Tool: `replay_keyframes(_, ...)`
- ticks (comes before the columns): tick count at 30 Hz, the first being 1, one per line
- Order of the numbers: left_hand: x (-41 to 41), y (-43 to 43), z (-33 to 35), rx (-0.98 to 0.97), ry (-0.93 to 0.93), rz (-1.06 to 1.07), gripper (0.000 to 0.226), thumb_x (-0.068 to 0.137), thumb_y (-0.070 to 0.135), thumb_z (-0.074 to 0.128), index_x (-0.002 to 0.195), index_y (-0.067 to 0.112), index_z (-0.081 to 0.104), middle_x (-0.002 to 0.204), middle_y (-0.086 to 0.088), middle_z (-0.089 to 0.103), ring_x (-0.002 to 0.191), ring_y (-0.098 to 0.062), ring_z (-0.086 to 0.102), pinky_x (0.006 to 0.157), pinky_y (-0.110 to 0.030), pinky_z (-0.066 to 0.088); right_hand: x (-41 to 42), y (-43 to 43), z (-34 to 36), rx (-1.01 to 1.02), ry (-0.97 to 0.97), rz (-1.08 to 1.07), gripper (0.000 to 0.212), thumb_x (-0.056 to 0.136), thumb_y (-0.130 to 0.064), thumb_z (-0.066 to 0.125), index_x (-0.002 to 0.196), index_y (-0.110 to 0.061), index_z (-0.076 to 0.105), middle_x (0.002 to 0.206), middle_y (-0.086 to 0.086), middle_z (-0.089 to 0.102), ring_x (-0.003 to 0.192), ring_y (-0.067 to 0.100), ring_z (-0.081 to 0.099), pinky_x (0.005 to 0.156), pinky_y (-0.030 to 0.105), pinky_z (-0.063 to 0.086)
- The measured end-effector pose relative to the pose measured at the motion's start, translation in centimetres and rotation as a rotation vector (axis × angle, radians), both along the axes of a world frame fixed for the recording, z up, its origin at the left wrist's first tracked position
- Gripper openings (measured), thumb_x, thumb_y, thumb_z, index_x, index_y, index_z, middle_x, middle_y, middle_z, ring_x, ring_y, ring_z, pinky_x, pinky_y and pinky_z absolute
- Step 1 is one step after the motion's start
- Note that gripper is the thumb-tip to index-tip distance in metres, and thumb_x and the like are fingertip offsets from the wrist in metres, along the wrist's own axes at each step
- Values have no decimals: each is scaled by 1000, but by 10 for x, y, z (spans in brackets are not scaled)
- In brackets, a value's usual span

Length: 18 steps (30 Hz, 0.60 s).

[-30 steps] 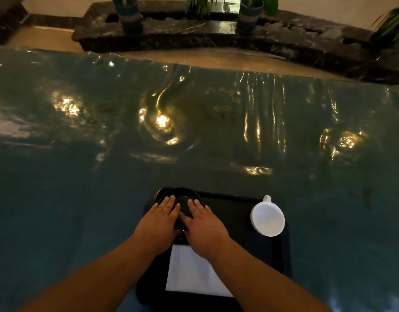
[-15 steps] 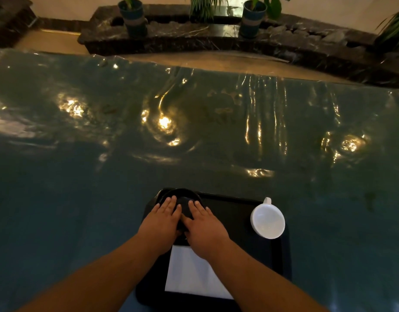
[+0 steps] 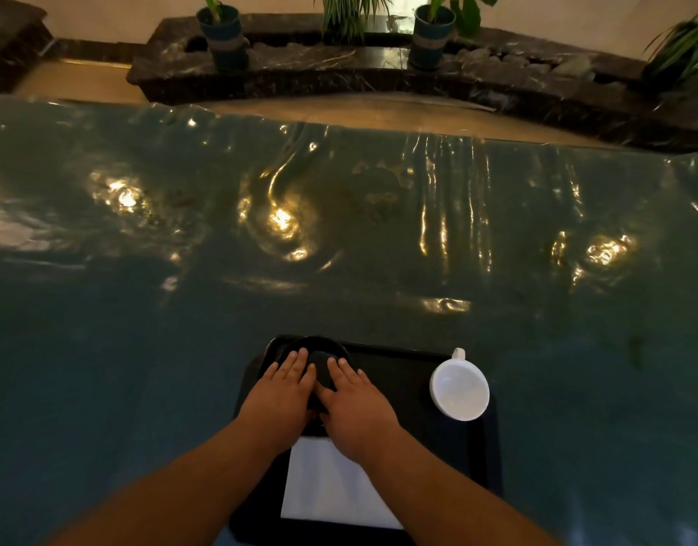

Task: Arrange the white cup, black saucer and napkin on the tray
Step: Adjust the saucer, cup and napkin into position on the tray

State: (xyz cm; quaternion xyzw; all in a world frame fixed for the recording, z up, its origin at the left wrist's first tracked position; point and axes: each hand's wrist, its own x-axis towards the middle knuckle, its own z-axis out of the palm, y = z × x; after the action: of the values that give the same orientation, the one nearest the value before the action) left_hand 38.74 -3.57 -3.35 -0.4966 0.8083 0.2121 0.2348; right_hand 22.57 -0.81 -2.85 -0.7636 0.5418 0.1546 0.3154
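A black tray lies on the table right in front of me. The black saucer sits in its far left corner. My left hand and my right hand lie palm down on the saucer, one on each side, thumbs close together, covering its near half. A white napkin lies flat on the near part of the tray, partly under my right forearm. The white cup rests at the tray's right edge, handle pointing away from me.
The table is covered with a wrinkled, glossy blue-green plastic sheet that reflects lamps. Beyond its far edge is a dark stone ledge with potted plants.
Both hands stay on the saucer in nearly the same place. Cup and napkin have not moved. Only the view has shifted slightly.
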Motion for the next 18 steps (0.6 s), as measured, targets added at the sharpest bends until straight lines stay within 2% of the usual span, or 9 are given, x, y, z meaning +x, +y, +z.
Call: replay_keyframes(18,-23,4,-2,10,-14,-28,76,107,47,39,163,16,-1,169,-10,-19,156,-22,-14,127,-42,-1,-19,7,1,22,1,-34,67,109,-32,48,164,-32,10,173,8,-9,158,26,-10,128,50,2)
